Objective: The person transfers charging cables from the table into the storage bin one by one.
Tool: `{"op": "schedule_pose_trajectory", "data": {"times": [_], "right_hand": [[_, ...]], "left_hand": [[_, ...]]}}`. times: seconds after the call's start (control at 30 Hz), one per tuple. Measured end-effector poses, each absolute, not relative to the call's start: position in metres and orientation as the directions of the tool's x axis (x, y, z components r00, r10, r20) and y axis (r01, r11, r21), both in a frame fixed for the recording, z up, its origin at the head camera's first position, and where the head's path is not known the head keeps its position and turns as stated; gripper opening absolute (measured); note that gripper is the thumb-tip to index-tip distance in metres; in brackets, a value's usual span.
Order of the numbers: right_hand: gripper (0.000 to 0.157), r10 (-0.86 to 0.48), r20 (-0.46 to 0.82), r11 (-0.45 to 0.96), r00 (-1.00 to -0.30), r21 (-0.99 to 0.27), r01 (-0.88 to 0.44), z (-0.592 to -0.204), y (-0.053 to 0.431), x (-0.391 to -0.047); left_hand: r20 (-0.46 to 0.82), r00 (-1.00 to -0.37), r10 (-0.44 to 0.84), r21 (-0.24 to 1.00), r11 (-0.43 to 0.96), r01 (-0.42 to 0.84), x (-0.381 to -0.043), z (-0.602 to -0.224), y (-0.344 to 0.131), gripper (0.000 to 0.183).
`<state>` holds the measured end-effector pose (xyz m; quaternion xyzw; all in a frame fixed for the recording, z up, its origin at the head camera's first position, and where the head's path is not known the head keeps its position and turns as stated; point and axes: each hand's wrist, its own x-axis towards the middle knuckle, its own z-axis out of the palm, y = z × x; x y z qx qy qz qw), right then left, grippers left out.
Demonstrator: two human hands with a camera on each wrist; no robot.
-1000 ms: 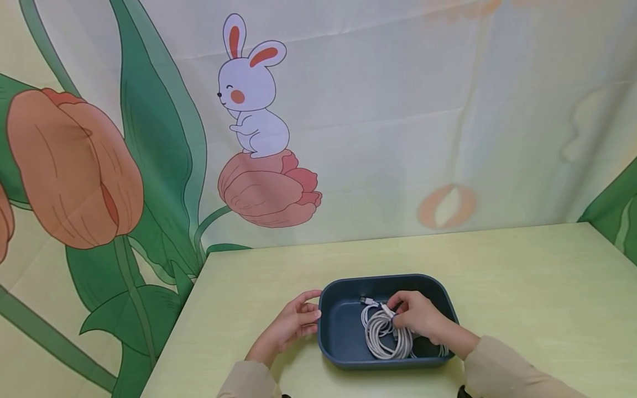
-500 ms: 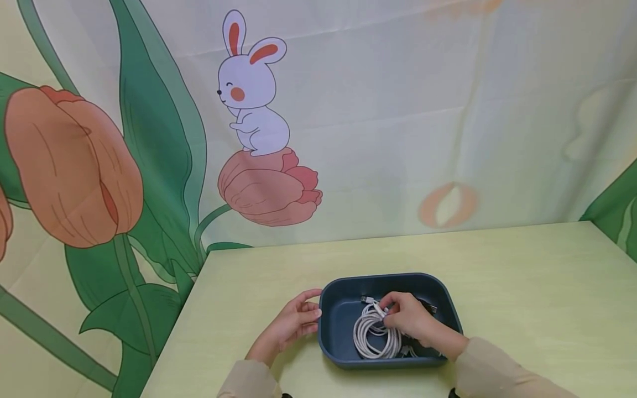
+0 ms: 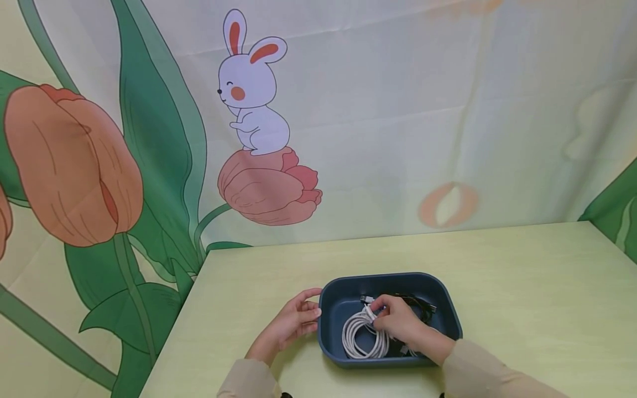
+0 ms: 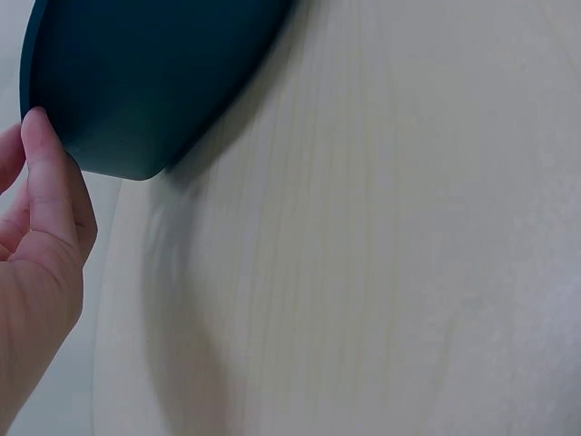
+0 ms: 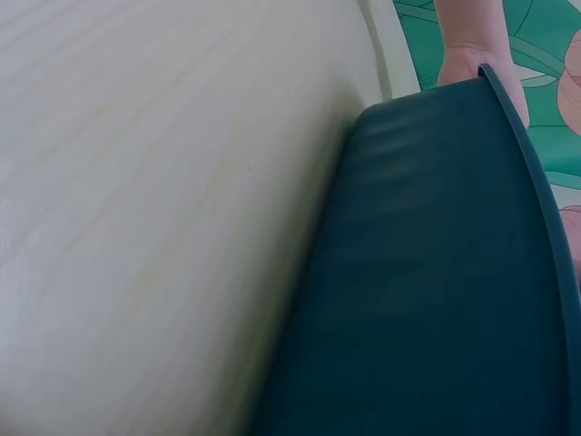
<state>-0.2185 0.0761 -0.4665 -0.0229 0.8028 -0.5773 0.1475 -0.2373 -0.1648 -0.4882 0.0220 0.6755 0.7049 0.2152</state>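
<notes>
In the head view a dark blue bin (image 3: 333, 362) with rounded corners stands on the table. My left hand (image 3: 291, 320) is at its left end, with fingertips touching the outside wall; the left wrist view shows the thumb (image 4: 45, 173) against that wall. Inside the bin, my right hand (image 3: 398, 319) pinches a coiled white cable (image 3: 352, 338) near its top, at a white tie or plug that is too small to tell. One USB plug (image 3: 366, 299) sticks out beside the coil. The right wrist view shows mostly the bin's outer wall (image 5: 427, 272); the right hand's fingers are hidden there.
Dark cables (image 3: 420, 304) lie in the right part of the bin, partly behind the right hand. A pale yellow-green table (image 3: 522, 287) surrounds the bin. Behind it hangs a cloth backdrop (image 3: 373, 138) printed with a rabbit and tulips.
The right hand has moved left inside the bin, bringing the white coil along. More of the dark cables on the right now shows. The left hand has stayed put.
</notes>
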Motion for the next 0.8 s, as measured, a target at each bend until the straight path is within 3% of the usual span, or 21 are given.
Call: {"op": "schedule_pose_trajectory", "data": {"times": [0.8], "right_hand": [[0.033, -0.196, -0.335, 0.156, -0.922, -0.939, 0.308, -0.481, 0.058, -0.221]], "left_hand": [[-0.266, -0.898, 0.35, 0.959, -0.003, -0.285, -0.236, -0.484, -0.164, 0.049]]}}
